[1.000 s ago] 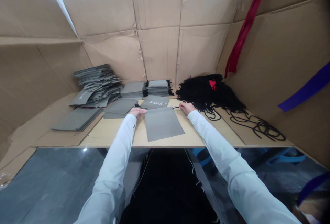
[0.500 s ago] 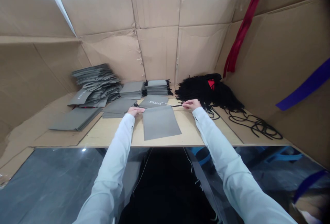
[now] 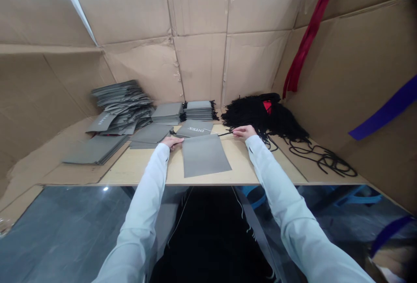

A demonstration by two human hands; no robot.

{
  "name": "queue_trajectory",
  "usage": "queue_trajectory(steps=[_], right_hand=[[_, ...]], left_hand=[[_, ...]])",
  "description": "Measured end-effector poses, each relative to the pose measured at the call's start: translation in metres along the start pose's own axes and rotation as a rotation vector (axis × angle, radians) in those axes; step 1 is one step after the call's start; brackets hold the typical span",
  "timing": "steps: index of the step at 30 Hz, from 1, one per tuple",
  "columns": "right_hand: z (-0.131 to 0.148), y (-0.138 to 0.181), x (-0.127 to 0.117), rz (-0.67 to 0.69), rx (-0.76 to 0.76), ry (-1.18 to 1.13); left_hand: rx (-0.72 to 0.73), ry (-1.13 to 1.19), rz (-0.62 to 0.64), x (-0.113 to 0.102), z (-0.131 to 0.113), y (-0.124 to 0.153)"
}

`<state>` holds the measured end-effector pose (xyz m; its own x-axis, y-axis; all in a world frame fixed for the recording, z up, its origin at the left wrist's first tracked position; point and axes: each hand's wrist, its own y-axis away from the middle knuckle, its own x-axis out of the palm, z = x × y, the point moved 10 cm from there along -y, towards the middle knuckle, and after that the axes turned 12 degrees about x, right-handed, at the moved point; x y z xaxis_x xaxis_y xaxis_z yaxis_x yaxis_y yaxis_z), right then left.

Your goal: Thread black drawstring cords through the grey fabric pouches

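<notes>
A flat grey pouch [image 3: 206,157] lies near the table's front edge, its plain side up. My left hand [image 3: 172,142] is closed on the pouch's upper left corner, where a black cord end sticks out beyond the fingers. From the upper right corner a black cord [image 3: 224,134] runs to my right hand [image 3: 244,132], which pinches its end. Just behind lies another grey pouch [image 3: 196,128] with white lettering, partly covered. A thin light rod or needle seems to lie across it, too small to make out well.
Grey pouches are piled at the left [image 3: 122,105], with flatter stacks [image 3: 151,135] beside them. At the back stands a corded stack [image 3: 198,111]. A heap of black cords [image 3: 254,111] lies right, loose cord [image 3: 325,157] trailing from it. Cardboard walls [image 3: 202,66] enclose the table; red [image 3: 306,40] and blue strips [image 3: 384,109] hang right.
Both hands and the pouch have shifted slightly to the right. The cord between the pouch and my right hand stays stretched out.
</notes>
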<state>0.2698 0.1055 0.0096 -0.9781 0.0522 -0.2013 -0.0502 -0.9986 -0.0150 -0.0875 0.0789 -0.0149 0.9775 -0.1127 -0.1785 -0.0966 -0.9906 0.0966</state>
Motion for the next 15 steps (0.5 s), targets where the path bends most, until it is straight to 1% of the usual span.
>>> queue_trajectory(steps=[3, 5, 7, 10, 13, 15], right_hand=[[-0.007, -0.004, -0.013, -0.105, 0.014, 0.138], [-0.011, -0.006, -0.019, -0.161, 0.019, 0.240], [-0.013, -0.008, -0.023, -0.195, 0.019, 0.319], [-0.012, -0.008, -0.025, -0.219, 0.020, 0.382], [-0.007, -0.005, -0.027, -0.246, 0.010, 0.414], [-0.003, -0.002, -0.028, -0.264, -0.006, 0.424]], left_hand=[[-0.143, 0.143, 0.137, 0.016, 0.012, 0.005], [-0.187, 0.242, 0.169, 0.022, 0.016, 0.007], [-0.187, 0.299, 0.132, 0.019, 0.016, 0.008], [-0.151, 0.327, 0.076, 0.013, 0.013, 0.010], [-0.072, 0.327, 0.028, 0.005, 0.007, 0.009], [0.005, 0.322, -0.066, -0.008, 0.003, 0.005]])
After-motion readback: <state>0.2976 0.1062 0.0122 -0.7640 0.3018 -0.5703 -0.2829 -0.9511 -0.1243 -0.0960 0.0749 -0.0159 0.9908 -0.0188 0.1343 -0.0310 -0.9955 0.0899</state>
